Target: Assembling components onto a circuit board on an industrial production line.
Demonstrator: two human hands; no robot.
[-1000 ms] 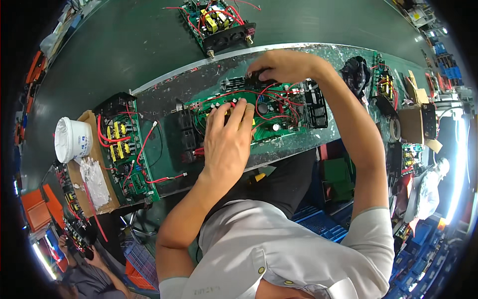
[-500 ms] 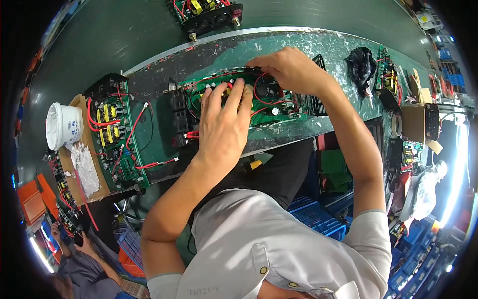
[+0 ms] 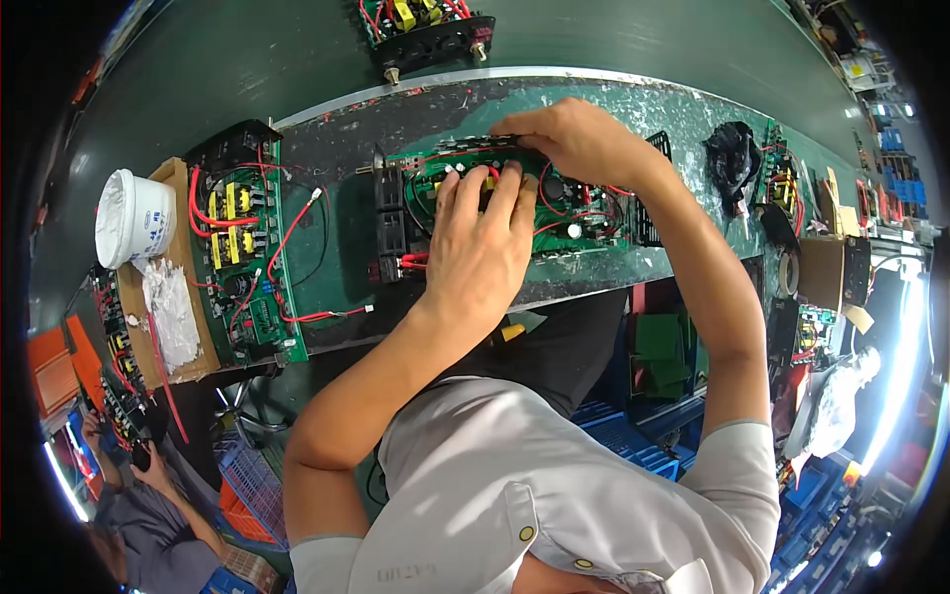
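Note:
A green circuit board [image 3: 594,230] with red wires, capacitors and a black end panel [image 3: 392,213] lies on the bench in front of me. My left hand [image 3: 482,238] rests on its middle, palm down, fingers stretched out over the components. At the board's far edge, my right hand [image 3: 584,139] bends down with thumb and fingers drawn together beside a dark strip [image 3: 475,146]. Its fingertips are partly hidden, and whatever they pinch cannot be made out. A black slotted panel [image 3: 655,188] stands at the board's right end.
Left lies another wired board [image 3: 237,238], beside a cardboard tray [image 3: 198,327] with a white tub [image 3: 134,218]. A similar unit [image 3: 426,40] sits beyond the bench's raised edge. Crumpled black plastic [image 3: 732,163] lies right. At lower left, another person's hand [image 3: 153,470] touches a board.
The view has shifted slightly. The circuit board and my left hand sit a little farther right in the picture; my right hand stays at the far edge.

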